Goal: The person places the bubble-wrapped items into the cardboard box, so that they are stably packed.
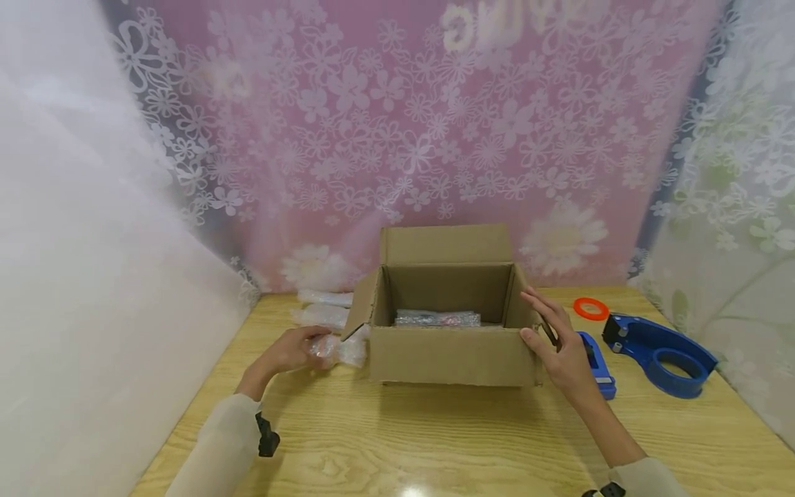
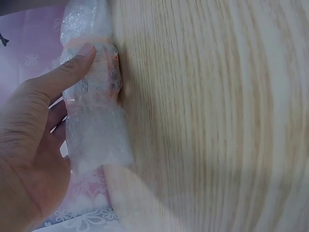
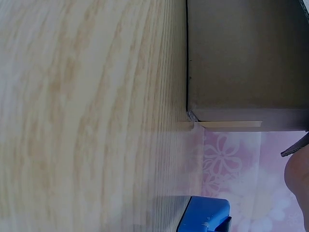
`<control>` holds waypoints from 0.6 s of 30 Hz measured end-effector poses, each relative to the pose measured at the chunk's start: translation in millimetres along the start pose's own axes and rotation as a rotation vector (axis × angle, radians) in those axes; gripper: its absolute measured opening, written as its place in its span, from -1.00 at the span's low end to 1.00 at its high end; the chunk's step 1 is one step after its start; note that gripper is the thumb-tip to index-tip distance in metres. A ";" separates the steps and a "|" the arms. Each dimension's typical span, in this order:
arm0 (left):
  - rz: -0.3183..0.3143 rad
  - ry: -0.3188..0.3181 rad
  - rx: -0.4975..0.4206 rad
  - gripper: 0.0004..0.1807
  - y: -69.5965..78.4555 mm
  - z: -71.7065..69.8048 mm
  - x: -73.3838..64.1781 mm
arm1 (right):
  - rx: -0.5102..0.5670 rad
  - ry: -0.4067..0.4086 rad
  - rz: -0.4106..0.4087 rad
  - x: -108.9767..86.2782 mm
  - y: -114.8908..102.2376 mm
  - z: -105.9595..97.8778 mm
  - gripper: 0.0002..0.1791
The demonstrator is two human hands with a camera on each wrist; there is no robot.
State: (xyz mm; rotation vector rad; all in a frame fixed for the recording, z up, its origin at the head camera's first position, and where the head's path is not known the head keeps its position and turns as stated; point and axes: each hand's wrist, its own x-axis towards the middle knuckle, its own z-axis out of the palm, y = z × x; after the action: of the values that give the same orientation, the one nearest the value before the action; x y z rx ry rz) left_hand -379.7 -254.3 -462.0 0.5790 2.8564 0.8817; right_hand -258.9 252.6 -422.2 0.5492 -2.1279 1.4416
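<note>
We judge the step in hand to be handling one wrapped bundle (image 2: 92, 82) beside the box: our left hand (image 1: 295, 349) grips it, thumb across the front and fingers behind. It lies on the table (image 1: 323, 442), just left of the open cardboard box (image 1: 453, 355), near the left flap (image 1: 363, 304). Our right hand (image 1: 562, 348) is spread and relaxed, resting on the box's right edge with the thumb at the front corner — holding nothing. Another wrapped bundle (image 1: 437, 318) lies inside, and more wrapped bundles (image 1: 321, 304) sit behind ours. If it is bound for the box, the next move calls for lifting it clear of that flap — with the right hand steadying the cardboard.
</note>
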 end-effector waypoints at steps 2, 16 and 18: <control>0.013 0.015 0.012 -0.17 -1.9 -1.4 -1.0 | -0.008 0.005 0.001 0.0 0.1 0.2 -0.36; 0.044 0.111 0.012 -0.15 8.6 -34.7 -11.9 | 0.023 0.010 -0.026 -1.9 1.3 0.2 -0.36; 0.070 0.137 0.011 -0.15 15.0 -41.0 -11.8 | 0.022 0.008 -0.024 -1.8 1.1 0.2 -0.36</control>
State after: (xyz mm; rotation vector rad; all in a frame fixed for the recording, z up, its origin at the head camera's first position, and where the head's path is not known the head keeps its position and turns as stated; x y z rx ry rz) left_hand -372.2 -268.9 -419.9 0.6482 2.9807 0.9526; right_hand -258.2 252.8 -424.2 0.5748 -2.0941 1.4535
